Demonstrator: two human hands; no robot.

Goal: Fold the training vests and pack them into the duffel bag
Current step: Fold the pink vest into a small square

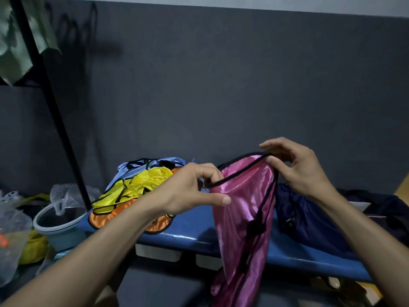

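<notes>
Both hands hold a pink vest (241, 209) up in the air over a blue bench (190, 229). Left hand (188, 191) has its fingers curled round the vest's black-trimmed edge, with the thumb lying straight along the cloth below. Right hand (296, 171) pinches the same black trim a little farther right and higher, thumb against the curled fingers, the forefinger arched over the top. Between the two hands the trim runs as a taut, slanting line, and the rest of the vest hangs straight down in a narrow, bunched drape that passes in front of the bench's near edge.

On the bench to the left, behind the left hand, lies a heap of vests (132, 189) in yellow, orange and pale blue, all unfolded and tangled together. To the right, touching or just beside the hanging pink cloth, sits a dark navy bag (309, 218), slumped and soft; whether its mouth is open cannot be told.

The pink cloth is shiny and thin, so it is probably very light, limp and slippery, with no stiffness to keep a fold on its own. The black trim looks like the firmest part and the surest place to grip. To fold it, the vest likely needs to be spread out by its shoulder straps or corners and laid flat on the bench, since folds made in the air would slide apart.
</notes>
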